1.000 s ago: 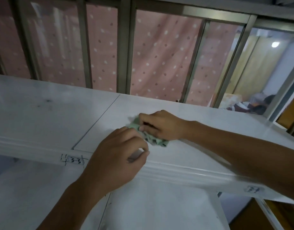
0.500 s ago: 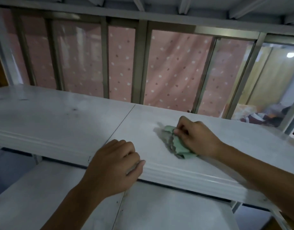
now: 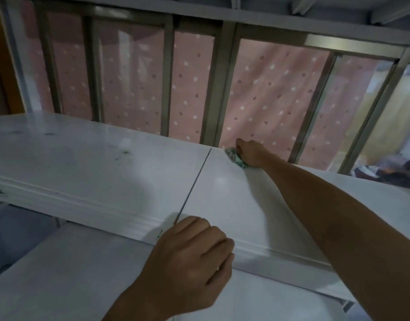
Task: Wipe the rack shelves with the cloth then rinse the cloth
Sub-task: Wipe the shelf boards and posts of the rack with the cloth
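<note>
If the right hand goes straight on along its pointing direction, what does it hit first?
Probably the vertical metal bar just past the back edge of the shelf. The right hand, gripping the cloth, is at that edge. Depth unclear.

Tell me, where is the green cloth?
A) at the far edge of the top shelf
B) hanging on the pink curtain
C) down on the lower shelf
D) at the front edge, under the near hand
A: the right hand holds the cloth down at the far edge of the top shelf, right by the bars.
</note>
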The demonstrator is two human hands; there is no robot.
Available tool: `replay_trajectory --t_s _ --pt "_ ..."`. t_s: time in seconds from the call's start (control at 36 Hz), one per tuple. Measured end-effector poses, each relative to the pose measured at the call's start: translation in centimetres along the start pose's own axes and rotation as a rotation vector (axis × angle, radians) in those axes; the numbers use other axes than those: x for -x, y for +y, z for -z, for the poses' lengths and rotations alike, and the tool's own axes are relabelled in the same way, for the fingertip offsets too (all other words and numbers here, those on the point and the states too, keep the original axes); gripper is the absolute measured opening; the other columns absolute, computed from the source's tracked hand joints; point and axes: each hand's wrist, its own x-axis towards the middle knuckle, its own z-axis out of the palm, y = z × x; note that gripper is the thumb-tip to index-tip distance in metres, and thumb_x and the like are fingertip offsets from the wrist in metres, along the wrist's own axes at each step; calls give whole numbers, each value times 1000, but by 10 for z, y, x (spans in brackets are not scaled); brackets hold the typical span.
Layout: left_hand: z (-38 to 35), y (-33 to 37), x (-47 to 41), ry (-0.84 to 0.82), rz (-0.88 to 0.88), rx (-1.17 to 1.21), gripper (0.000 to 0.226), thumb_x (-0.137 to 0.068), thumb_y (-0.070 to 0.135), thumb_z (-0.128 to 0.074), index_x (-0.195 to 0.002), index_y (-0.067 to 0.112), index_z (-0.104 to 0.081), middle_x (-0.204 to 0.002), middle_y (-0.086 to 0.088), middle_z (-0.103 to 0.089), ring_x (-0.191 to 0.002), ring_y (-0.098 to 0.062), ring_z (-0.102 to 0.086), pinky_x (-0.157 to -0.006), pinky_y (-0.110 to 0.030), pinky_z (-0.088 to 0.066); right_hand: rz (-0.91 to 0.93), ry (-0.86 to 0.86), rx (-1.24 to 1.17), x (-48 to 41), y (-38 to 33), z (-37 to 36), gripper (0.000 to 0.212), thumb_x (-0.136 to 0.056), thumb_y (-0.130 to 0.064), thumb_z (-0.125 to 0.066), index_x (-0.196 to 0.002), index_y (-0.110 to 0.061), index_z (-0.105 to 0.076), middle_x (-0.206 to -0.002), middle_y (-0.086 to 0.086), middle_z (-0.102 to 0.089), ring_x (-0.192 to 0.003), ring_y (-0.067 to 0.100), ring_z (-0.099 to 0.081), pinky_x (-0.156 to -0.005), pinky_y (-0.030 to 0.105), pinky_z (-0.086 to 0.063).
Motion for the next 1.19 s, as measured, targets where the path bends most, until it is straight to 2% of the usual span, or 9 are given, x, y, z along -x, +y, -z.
replay_trajectory --t_s 0.11,0.22,0.33,0.47,0.58,0.69,0.81,0.97,1.19 --pt "2 -2 8 11 11 35 5 -87 8 -74 -87 7 -79 -90 -5 -74 -77 -26 -66 -73 -38 -51 189 28 -78 14 -37 3 20 -104 -31 -39 -103 -13 -48 -89 17 -61 -77 29 -54 -69 32 -37" --pt "7 -5 10 -31 9 26 12 -87 3 -71 -77 6 -73 -79 -7 -66 -71 -28 -58 -67 -40 -48 427 113 -143 58 -66 13 12 -101 -27 -50 -91 -22 -46 -61 -18 -43 -57 10 -45 -62 24 -32" --pt "14 -7 4 34 60 -37 10 -89 2 -72 -80 5 -74 -80 -9 -65 -71 -29 -59 -65 -40 -49 605 144 -216 117 -92 25 13 -101 -28 -52 -92 -20 -47 -59 -14 -42 -49 6 -39 -54 22 -27" --pt "17 -13 0 52 106 -139 16 -92 15 -77 -103 4 -79 -104 -10 -74 -91 -26 -69 -83 -37 -56 713 93 -298 173 -104 38 11 -100 -25 -56 -96 -16 -51 -64 -17 -45 -53 4 -42 -54 15 -30" --pt "12 -11 -4 -49 188 -172 29 -92 30 -77 -111 8 -76 -111 -4 -72 -99 -22 -66 -91 -32 -52 668 13 -405 192 -102 41 13 -96 -10 -56 -94 -20 -48 -60 -15 -50 -54 -1 -48 -55 12 -31" --pt "10 -3 -7 -113 201 -166 21 -97 31 -65 -98 13 -77 -105 -2 -72 -94 -21 -66 -87 -34 -50 533 -91 -610 202 -100 50 15 -101 -14 -53 -90 -24 -53 -65 -20 -59 -61 -6 -55 -59 11 -37" --pt "17 4 -9 -155 186 -183 21 -96 27 -61 -84 15 -73 -81 2 -65 -77 -21 -59 -77 -35 -49 529 -94 -552 210 -101 51 12 -101 -24 -53 -89 -25 -51 -60 -20 -57 -59 -5 -53 -57 12 -36" --pt "35 6 -12 -187 142 -228 28 -90 29 -73 -68 15 -61 -69 2 -53 -66 -19 -47 -67 -28 -35 522 -67 -517 221 -101 55 15 -98 -36 -57 -91 -24 -49 -56 -20 -55 -55 1 -51 -56 15 -35" --pt "60 -13 3 -174 133 -244 24 -92 25 -70 -72 13 -65 -75 1 -58 -69 -20 -52 -68 -30 -42 330 84 -244 235 -120 50 29 -99 -49 -45 -96 -21 -40 -67 -2 -53 -61 23 -54 -60 38 -47"
